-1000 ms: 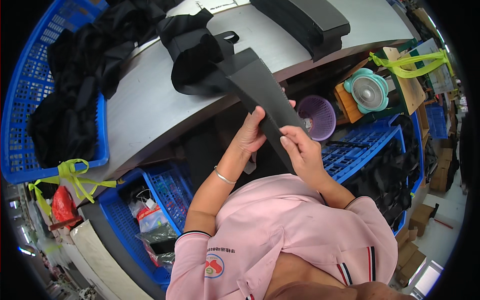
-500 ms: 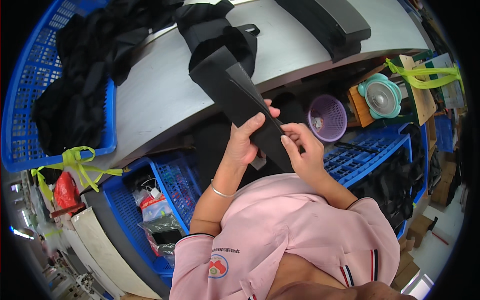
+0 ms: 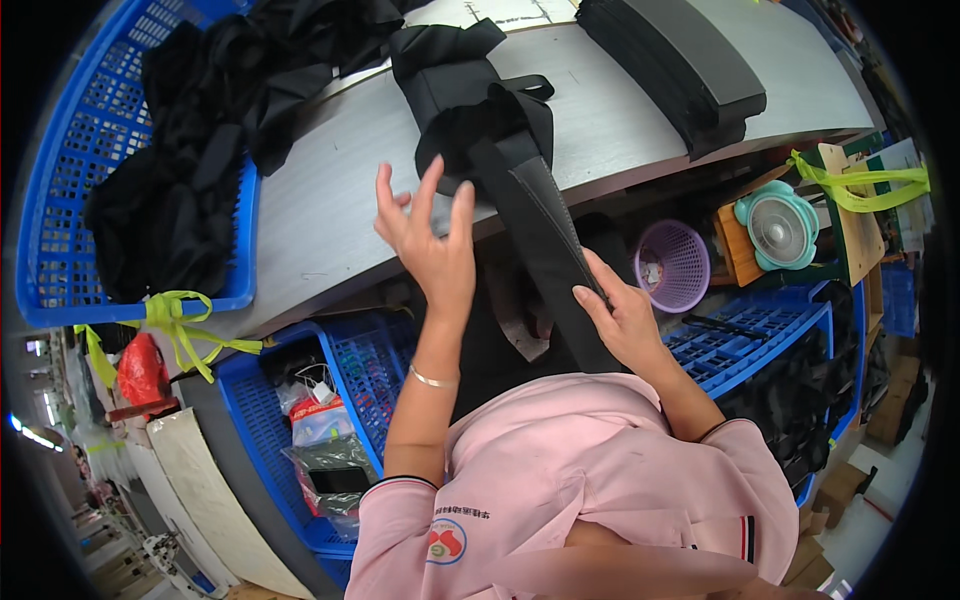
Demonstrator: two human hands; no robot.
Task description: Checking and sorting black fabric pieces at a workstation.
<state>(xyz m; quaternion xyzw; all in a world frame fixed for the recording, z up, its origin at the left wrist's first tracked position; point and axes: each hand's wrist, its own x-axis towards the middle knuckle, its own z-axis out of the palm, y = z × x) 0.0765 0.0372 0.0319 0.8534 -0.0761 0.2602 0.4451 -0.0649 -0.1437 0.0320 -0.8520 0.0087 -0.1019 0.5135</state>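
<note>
A long folded black fabric strip (image 3: 535,230) with a stitched edge slants from the table toward my lap. My right hand (image 3: 622,312) grips its right edge, thumb on top, the other fingers partly hidden. To the left of the strip my left hand (image 3: 430,235) hovers near the table's front edge, fingers spread and holding nothing. Just beyond the strip's far end lies a black sewn fabric piece (image 3: 445,88) with a small loop, spread on the grey table (image 3: 330,190).
A blue basket (image 3: 245,240) heaped with black fabric stands at the left. Stacked black panels (image 3: 690,75) lie at the table's back right. Below the table on the right are a purple bin (image 3: 672,265), a teal fan (image 3: 780,225) and a blue crate (image 3: 750,340).
My left hand has let go of the black strip and moved up and left, its fingers spreading. My right hand keeps hold, and the strip now lies narrower.
</note>
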